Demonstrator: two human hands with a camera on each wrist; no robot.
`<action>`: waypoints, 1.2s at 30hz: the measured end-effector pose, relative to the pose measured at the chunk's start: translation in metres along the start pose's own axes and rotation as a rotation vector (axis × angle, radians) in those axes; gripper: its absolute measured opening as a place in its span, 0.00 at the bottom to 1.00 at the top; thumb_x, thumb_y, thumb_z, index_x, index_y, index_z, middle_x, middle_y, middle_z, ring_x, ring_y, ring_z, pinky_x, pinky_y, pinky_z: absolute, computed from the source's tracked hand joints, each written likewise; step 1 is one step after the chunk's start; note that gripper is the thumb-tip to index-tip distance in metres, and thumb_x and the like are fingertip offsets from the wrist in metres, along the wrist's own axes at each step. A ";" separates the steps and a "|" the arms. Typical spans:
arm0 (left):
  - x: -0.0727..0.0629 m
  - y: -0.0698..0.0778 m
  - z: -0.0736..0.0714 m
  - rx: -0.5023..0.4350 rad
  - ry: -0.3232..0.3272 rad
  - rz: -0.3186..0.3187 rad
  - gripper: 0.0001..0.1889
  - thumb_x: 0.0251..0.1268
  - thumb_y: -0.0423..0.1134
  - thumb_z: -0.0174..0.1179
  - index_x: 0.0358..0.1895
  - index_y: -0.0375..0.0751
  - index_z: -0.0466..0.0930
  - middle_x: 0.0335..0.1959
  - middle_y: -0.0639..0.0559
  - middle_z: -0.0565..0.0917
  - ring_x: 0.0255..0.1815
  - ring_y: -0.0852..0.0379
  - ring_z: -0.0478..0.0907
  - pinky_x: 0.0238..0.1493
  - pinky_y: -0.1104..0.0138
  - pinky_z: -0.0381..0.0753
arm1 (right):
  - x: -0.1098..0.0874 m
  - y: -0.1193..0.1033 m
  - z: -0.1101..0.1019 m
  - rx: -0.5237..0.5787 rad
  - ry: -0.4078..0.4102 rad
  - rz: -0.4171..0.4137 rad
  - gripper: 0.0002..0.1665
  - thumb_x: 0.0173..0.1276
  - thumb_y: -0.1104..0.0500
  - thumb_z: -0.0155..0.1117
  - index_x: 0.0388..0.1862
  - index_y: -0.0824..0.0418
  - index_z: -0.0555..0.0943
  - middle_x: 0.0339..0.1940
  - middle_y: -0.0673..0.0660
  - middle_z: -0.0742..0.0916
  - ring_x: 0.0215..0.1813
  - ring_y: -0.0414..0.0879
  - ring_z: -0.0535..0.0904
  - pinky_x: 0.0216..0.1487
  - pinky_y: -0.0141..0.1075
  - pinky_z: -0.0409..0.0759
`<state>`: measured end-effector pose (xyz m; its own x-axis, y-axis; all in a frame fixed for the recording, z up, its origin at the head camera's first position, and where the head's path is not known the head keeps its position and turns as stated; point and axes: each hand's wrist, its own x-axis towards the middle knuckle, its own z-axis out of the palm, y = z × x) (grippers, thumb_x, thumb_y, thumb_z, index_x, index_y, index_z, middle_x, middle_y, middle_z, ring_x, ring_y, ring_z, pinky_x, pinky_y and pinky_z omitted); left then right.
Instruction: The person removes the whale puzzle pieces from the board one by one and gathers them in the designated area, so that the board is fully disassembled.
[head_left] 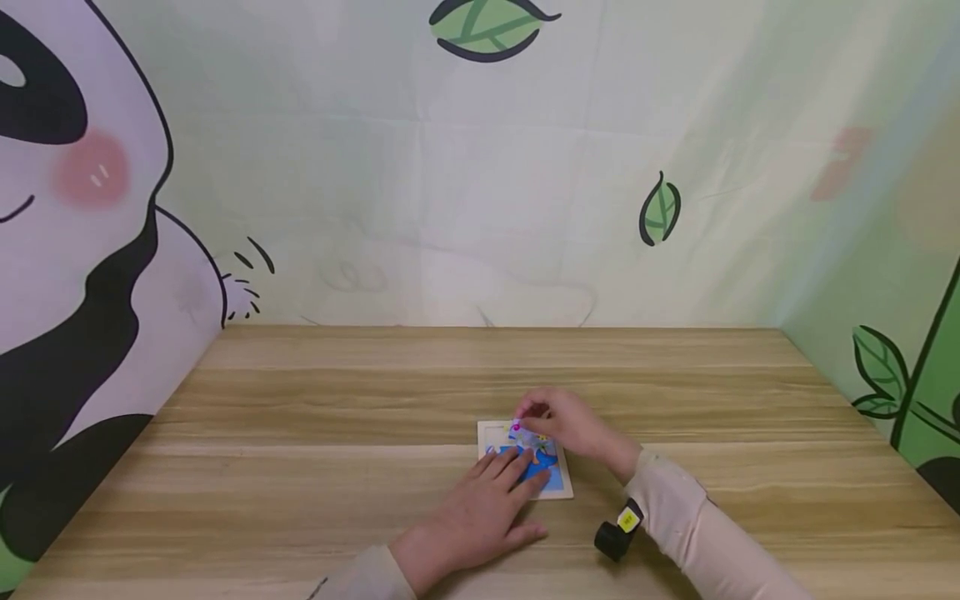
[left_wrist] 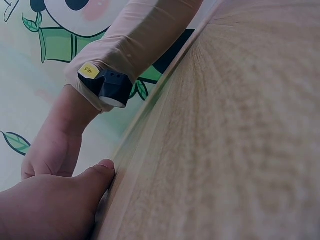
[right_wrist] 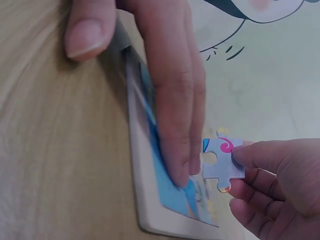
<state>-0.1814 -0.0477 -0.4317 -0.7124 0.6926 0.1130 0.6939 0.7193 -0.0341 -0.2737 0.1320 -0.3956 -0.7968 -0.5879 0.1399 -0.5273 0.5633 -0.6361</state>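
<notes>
A jigsaw puzzle in a pale wooden frame tray (head_left: 557,493) lies on the table, its picture mostly blue with part of the upper left bare. My left hand (head_left: 483,508) rests on the lower left of the puzzle, fingers straight and spread over the pieces. In the right wrist view, my right hand (right_wrist: 280,180) pinches a puzzle piece (right_wrist: 223,159) between thumb and fingers. The piece is pale lilac with a pink swirl and yellow on its tabs. It is held upright over the far side of the tray, just beyond the left fingertips (right_wrist: 180,175).
The wood-grain table (head_left: 315,475) stretches out around the tray. Behind it hangs a backdrop (head_left: 510,183) printed with leaves and a panda. A black wrist camera (head_left: 617,537) with a yellow label is strapped at the right sleeve (head_left: 682,508).
</notes>
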 end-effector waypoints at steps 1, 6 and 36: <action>0.000 0.000 0.000 -0.001 0.001 0.001 0.34 0.70 0.66 0.40 0.73 0.54 0.61 0.75 0.47 0.62 0.75 0.48 0.59 0.74 0.55 0.61 | 0.000 -0.001 -0.001 0.005 0.003 0.000 0.04 0.67 0.66 0.60 0.38 0.61 0.82 0.35 0.54 0.86 0.39 0.40 0.78 0.46 0.32 0.79; 0.001 0.000 0.000 -0.012 -0.002 0.004 0.33 0.71 0.65 0.40 0.73 0.54 0.60 0.75 0.47 0.62 0.76 0.48 0.59 0.74 0.54 0.60 | -0.003 -0.002 -0.009 0.031 0.000 0.010 0.05 0.69 0.65 0.59 0.38 0.62 0.82 0.35 0.54 0.86 0.39 0.40 0.78 0.45 0.31 0.78; -0.001 0.000 0.001 -0.040 0.011 0.001 0.34 0.71 0.66 0.39 0.74 0.54 0.60 0.75 0.47 0.61 0.75 0.48 0.59 0.75 0.54 0.60 | -0.024 0.010 -0.052 0.014 0.002 0.030 0.06 0.67 0.69 0.59 0.38 0.67 0.83 0.35 0.58 0.87 0.34 0.40 0.76 0.36 0.27 0.78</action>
<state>-0.1808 -0.0487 -0.4325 -0.7109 0.6923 0.1238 0.6981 0.7159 0.0050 -0.2749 0.1822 -0.3654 -0.8129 -0.5695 0.1219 -0.4989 0.5728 -0.6503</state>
